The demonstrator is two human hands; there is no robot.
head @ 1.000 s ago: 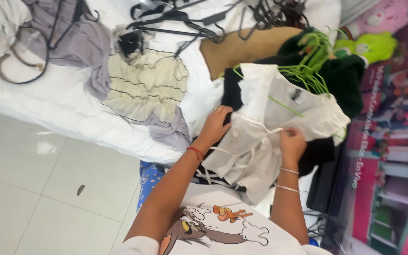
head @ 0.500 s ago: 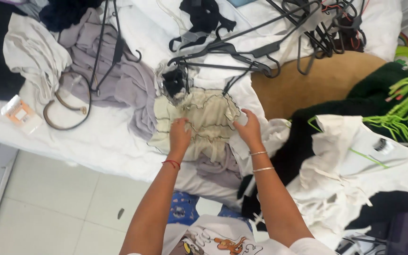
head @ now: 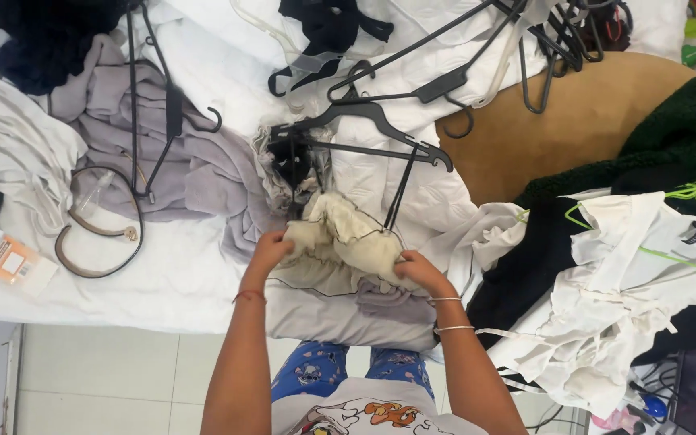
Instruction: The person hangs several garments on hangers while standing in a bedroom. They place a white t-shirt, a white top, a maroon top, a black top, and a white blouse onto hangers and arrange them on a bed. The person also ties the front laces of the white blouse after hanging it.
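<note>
Head view, only one. Small flat packet [head: 8, 263], orange with a white label patch, lay at the left edge of the bed [head: 163, 266], on the white sheet, just beside a brown looped belt [head: 94, 234]. Black rectangular tag [head: 693, 232] sat at the neck of the white top [head: 622, 306] on the right pile; print too small to tell. That top hung on a lime green hanger [head: 670, 258], over a black garment [head: 525, 266].

Hands: left hand [head: 271, 248] closed on the left end of a cream ruffled top [head: 340, 246], fingers curled into the fabric. Right hand [head: 416, 270] clamped on its right end, thumb on top. Hands were apart, with the bunched fabric between them. Red thread on the left wrist, two thin bangles on the right.

The cream top was bunched up at the near edge of the bed, centre frame, its lower part lying on the sheet over a grey cloth [head: 380, 294]. A black hanger [head: 364, 133] lay just behind it, one bar running down to touch the fabric. Grey garment [head: 187, 161] spread to the left with another black hanger across it. More black hangers [head: 557, 40] were heaped top right, next to a tan cushion [head: 573, 129].
</note>
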